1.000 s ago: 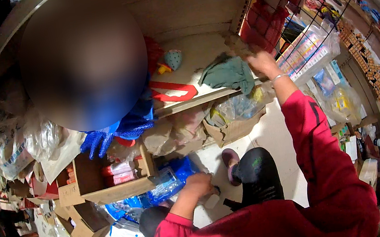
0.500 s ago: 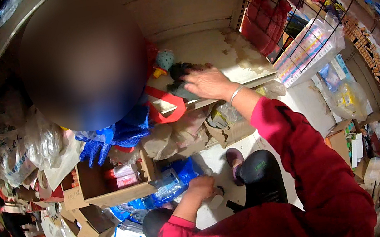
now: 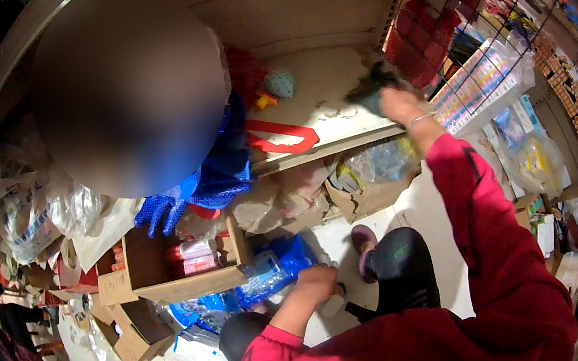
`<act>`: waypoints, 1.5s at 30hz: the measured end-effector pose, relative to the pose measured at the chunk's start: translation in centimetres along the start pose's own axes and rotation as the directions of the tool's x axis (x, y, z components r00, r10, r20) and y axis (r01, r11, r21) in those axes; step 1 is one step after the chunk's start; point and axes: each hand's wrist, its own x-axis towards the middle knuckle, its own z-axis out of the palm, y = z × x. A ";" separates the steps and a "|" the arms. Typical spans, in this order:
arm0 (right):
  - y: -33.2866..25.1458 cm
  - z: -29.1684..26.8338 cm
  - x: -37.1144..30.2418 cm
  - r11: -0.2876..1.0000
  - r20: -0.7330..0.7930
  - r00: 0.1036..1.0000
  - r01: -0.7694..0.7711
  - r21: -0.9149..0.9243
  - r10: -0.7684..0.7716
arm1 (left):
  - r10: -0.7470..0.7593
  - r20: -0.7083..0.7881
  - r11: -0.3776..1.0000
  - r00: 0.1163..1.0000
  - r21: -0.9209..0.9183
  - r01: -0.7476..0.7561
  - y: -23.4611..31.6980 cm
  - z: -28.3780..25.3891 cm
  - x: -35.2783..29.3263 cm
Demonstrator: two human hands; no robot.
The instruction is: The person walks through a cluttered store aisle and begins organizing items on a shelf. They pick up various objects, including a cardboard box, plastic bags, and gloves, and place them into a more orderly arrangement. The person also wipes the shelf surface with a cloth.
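Note:
My right hand (image 3: 402, 105) is on the right side of a pale, stained shelf (image 3: 325, 95), closed on a dark rag (image 3: 373, 90) that bunches ahead of the fingers and is blurred by motion. My left hand (image 3: 315, 284) hangs low over the floor with its fingers curled. A small whitish thing (image 3: 332, 305) shows just below it; its kind is unclear. Left of my right hand, a red strap-like loop (image 3: 312, 136) lies over the shelf's front edge. Behind it are a speckled light-blue ball (image 3: 281, 84) and a small orange-yellow piece (image 3: 265, 101).
Blue dotted gloves (image 3: 161, 210) hang at the left, above an open cardboard box (image 3: 186, 289) with pink-wrapped rolls. A blue plastic package (image 3: 281, 262) lies beside my left hand. Bagged goods in a carton (image 3: 364, 200) sit under the shelf. A wire grid (image 3: 461, 48) closes its right end.
My right hand has swept rightward along the shelf with the dark rag, from near the ball toward the wire grid. My left hand stays almost in place. The view has shifted slightly.

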 end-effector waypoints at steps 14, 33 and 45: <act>2.9 1.8 1.4 0.885 -0.103 0.887 0.459 0.076 -0.451 | 0.002 0.010 1.000 1.000 -0.015 -0.002 0.7 -1.4 0.3; -8.2 -0.8 1.5 0.703 -0.158 0.698 0.710 0.032 -0.698 | -0.059 0.102 0.996 0.993 -0.055 0.065 0.4 -2.0 0.6; -7.5 0.6 3.8 0.709 -0.201 0.698 0.705 0.020 -0.688 | 0.006 0.060 1.000 0.998 0.009 -0.007 -0.4 2.1 3.1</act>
